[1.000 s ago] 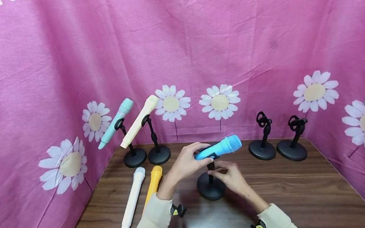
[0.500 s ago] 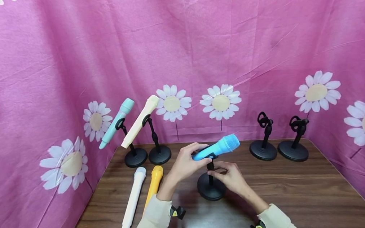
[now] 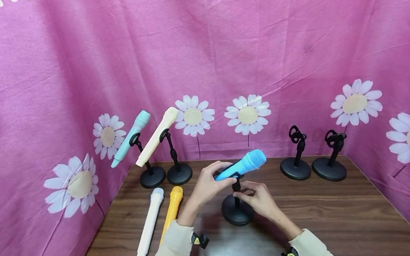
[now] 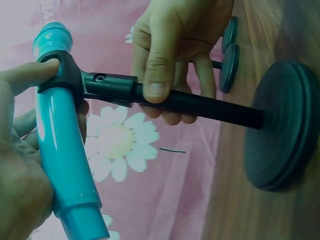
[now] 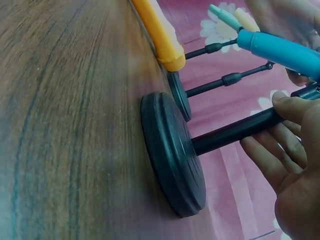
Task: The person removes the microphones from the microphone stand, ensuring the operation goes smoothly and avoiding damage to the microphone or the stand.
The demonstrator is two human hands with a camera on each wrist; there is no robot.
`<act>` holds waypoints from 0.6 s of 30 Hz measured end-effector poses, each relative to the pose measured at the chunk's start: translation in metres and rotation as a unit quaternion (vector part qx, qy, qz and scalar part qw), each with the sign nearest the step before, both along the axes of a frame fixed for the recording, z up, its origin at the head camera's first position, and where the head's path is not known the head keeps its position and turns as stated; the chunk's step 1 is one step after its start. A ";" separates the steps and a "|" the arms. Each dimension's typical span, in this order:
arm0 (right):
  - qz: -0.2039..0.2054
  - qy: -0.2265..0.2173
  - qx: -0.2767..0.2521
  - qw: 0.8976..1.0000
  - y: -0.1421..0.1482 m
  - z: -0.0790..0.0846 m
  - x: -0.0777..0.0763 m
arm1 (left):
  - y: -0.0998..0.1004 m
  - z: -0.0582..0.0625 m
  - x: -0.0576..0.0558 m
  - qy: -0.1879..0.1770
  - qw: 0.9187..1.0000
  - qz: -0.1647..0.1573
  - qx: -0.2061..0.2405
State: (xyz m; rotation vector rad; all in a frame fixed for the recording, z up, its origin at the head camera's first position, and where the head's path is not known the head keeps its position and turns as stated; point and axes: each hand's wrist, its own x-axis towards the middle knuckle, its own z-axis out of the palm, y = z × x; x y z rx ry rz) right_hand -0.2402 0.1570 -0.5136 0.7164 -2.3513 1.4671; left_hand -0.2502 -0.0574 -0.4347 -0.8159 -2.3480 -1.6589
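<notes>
A blue microphone [image 3: 243, 165] lies tilted in the clip of a black desk stand [image 3: 237, 210], its head up to the right. My left hand [image 3: 207, 185] grips the microphone and clip; in the left wrist view the thumb rests on the black clip [image 4: 70, 75] that wraps the microphone body. Just below, my right hand [image 3: 259, 199] pinches the stand's upright pole [image 4: 200, 107] between thumb and fingers. The round base [image 5: 175, 155] of that stand sits on the table.
White [image 3: 149, 226] and yellow [image 3: 172, 210] microphones lie on the table at left. Behind them, mint [image 3: 130, 138] and cream [image 3: 157, 136] microphones rest in stands. Two stands without microphones [image 3: 295, 156] are at back right. A pink flowered cloth [image 3: 198, 55] surrounds the table [image 3: 345, 221].
The blue microphone's head has shifted slightly left and up, so it tilts a little more steeply. Both hands keep their hold.
</notes>
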 end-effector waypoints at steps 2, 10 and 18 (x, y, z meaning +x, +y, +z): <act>0.000 0.000 -0.001 1.000 0.001 -0.002 0.000 | 0.001 -0.004 0.000 -0.005 1.000 0.001 0.015; 0.003 0.014 -0.006 1.000 0.002 -0.003 -0.002 | 0.003 -0.014 -0.001 0.001 0.998 -0.008 0.067; -0.003 -0.010 -0.009 1.000 0.002 -0.003 0.000 | 0.006 -0.030 0.001 -0.035 0.987 -0.022 0.153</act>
